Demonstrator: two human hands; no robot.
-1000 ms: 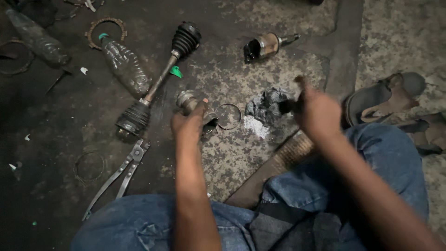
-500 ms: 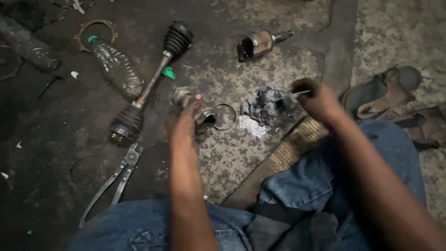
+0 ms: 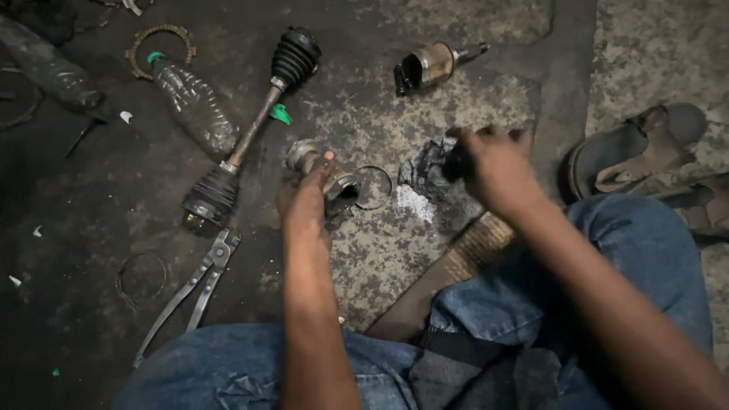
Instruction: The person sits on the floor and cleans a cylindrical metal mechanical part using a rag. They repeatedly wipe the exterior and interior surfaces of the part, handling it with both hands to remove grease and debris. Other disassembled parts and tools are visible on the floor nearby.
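Greasy concrete floor (image 3: 456,45) lay under the work; the left hand (image 3: 307,201) was clamped on a metal joint (image 3: 319,167) at centre, a ring (image 3: 373,187) just right of it; the right hand (image 3: 493,167) gripped a black rag (image 3: 429,168); an axle (image 3: 250,129) lay far left, pliers (image 3: 190,292) near left.

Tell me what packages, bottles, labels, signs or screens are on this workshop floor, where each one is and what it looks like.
Plastic bottle: upper left, lying beside the axle shaft; clear, crumpled, green cap, no label visible.
Second bottle: far left edge, lying flat; dark, grimy, partly cut off.
Green scrap: beside the shaft; small, too small to tell what it is.
No signs or screens in view.
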